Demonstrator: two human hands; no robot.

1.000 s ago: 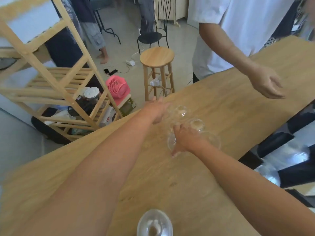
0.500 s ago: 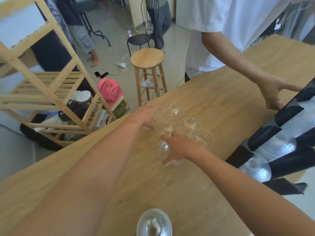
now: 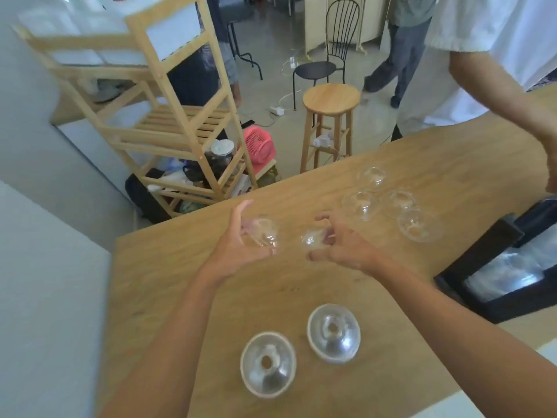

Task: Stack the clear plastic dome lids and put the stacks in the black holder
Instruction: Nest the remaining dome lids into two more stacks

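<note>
Pinching dome lids, left hand one, right hand another, fingers curled, lid stacks in black holder.

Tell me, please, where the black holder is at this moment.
In the head view the black holder stands at the right side of the wooden table, just right of the nearest loose clear dome lid.

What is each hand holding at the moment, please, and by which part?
The left hand grips one clear dome lid by its sides, between thumb and fingers; the right hand grips a second lid the same way.
</note>
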